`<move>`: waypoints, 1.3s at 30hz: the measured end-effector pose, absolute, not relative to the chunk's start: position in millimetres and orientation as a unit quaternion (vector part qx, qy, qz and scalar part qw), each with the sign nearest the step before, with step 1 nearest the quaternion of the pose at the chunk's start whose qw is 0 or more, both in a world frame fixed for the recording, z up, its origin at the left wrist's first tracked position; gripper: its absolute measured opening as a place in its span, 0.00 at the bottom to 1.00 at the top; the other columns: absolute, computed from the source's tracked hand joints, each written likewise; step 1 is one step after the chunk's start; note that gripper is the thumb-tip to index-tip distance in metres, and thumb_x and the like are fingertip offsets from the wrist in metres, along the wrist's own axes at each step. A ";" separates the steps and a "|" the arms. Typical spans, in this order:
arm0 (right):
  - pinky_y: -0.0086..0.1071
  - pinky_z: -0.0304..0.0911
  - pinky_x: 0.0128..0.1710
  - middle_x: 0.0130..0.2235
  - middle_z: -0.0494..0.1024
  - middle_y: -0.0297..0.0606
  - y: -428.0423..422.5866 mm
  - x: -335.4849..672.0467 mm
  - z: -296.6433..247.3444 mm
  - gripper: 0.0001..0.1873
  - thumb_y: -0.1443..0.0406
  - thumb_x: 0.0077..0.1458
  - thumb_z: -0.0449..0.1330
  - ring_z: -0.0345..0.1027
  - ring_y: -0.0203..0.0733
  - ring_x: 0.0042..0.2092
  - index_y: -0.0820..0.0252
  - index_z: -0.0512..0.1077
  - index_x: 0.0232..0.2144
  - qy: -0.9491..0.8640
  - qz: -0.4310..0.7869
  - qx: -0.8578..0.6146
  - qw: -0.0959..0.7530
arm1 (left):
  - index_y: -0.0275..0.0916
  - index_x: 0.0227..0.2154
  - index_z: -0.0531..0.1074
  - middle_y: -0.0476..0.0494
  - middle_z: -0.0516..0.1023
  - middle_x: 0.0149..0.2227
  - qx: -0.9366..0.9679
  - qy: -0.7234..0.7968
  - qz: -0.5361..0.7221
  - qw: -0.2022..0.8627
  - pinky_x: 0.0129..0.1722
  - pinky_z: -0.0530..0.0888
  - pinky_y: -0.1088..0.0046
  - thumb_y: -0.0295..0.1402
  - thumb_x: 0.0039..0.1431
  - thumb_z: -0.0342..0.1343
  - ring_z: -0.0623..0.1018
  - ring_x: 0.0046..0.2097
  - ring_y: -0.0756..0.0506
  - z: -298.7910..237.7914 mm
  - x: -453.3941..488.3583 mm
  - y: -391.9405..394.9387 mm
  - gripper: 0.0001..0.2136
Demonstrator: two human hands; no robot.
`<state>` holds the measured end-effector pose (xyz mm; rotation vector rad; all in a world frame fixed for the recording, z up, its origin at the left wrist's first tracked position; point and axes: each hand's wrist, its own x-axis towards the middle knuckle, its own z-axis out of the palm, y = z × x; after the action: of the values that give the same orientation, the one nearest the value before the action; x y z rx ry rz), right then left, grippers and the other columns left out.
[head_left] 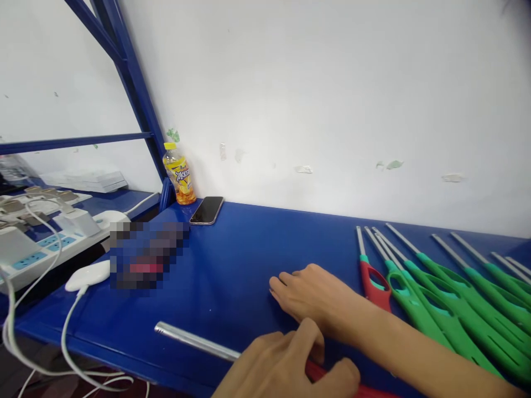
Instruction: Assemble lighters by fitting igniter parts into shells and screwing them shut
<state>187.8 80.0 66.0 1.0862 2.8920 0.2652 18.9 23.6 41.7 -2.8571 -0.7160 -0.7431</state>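
My left hand is at the bottom edge, its fingers closed round the handle of a red long-nosed lighter. The lighter's metal tube lies along the blue table and points left. Just behind it, my right hand rests flat on the table with its fingers stretched out to the left and nothing in it. Its forearm runs off to the lower right.
Several green long-nosed lighters and one red lighter lie in a row at the right. A phone and a yellow drink bottle stand by the white wall. Power strips and white cables lie at the left, beside a blue frame.
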 end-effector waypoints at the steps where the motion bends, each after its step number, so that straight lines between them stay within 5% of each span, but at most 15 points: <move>1: 0.39 0.37 0.23 0.35 0.80 0.36 78.5 193.1 70.0 0.08 0.73 0.68 0.56 0.73 0.42 0.29 0.58 0.69 0.36 0.930 0.078 0.360 0.009 | 0.48 0.45 0.73 0.53 0.76 0.35 -0.944 -0.227 -0.234 0.051 0.20 0.73 0.76 0.39 0.66 0.67 0.77 0.24 0.49 44.0 19.0 25.7 0.10; 3: 0.39 0.38 0.25 0.35 0.80 0.34 74.7 205.9 80.1 0.12 0.70 0.73 0.53 0.71 0.40 0.28 0.57 0.68 0.34 0.915 0.059 0.398 -0.021 | 0.47 0.47 0.73 0.50 0.76 0.39 -0.949 -0.218 -0.227 0.035 0.19 0.74 0.75 0.42 0.61 0.71 0.78 0.26 0.48 47.2 16.9 30.0 0.16; 7: 0.35 0.48 0.29 0.27 0.73 0.29 67.0 233.1 99.4 0.21 0.64 0.78 0.47 0.64 0.37 0.26 0.55 0.60 0.27 0.871 -0.005 0.483 -0.091 | 0.45 0.57 0.70 0.44 0.76 0.47 -0.928 -0.290 -0.234 -0.024 0.27 0.80 0.67 0.31 0.61 0.69 0.83 0.36 0.41 46.2 9.1 37.9 0.23; 12: 0.33 0.47 0.27 0.21 0.58 0.25 60.4 251.0 103.2 0.25 0.64 0.76 0.48 0.50 0.34 0.24 0.55 0.49 0.23 0.848 -0.106 0.505 -0.122 | 0.44 0.59 0.70 0.41 0.75 0.49 -0.918 -0.339 -0.201 -0.044 0.36 0.82 0.57 0.28 0.71 0.57 0.82 0.41 0.39 40.3 3.8 49.4 0.17; 17: 0.34 0.44 0.25 0.20 0.54 0.24 57.4 258.7 96.9 0.24 0.67 0.72 0.51 0.45 0.34 0.24 0.56 0.50 0.22 0.842 -0.185 0.495 -0.110 | 0.41 0.60 0.71 0.40 0.76 0.48 -0.918 -0.342 -0.195 -0.038 0.43 0.81 0.53 0.29 0.73 0.54 0.79 0.44 0.37 36.7 5.5 58.5 0.15; 34: 0.37 0.44 0.30 0.25 0.71 0.29 59.3 257.4 74.6 0.23 0.62 0.73 0.51 0.59 0.37 0.26 0.56 0.60 0.23 0.842 -0.149 0.512 -0.083 | 0.41 0.63 0.69 0.39 0.73 0.51 -0.912 -0.357 -0.172 -0.107 0.51 0.76 0.48 0.31 0.75 0.52 0.74 0.50 0.36 36.7 8.5 54.8 0.17; 39: 0.38 0.46 0.33 0.29 0.76 0.31 56.3 259.2 62.9 0.23 0.59 0.76 0.47 0.68 0.41 0.30 0.55 0.62 0.26 0.852 -0.126 0.502 -0.080 | 0.42 0.56 0.72 0.42 0.73 0.49 -0.908 -0.368 -0.165 -0.113 0.52 0.74 0.49 0.31 0.74 0.55 0.73 0.49 0.37 43.6 10.3 51.7 0.11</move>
<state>259.2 56.3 62.9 1.6621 2.8229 -0.4188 10.3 51.7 43.6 -3.0777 -1.2454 -0.5606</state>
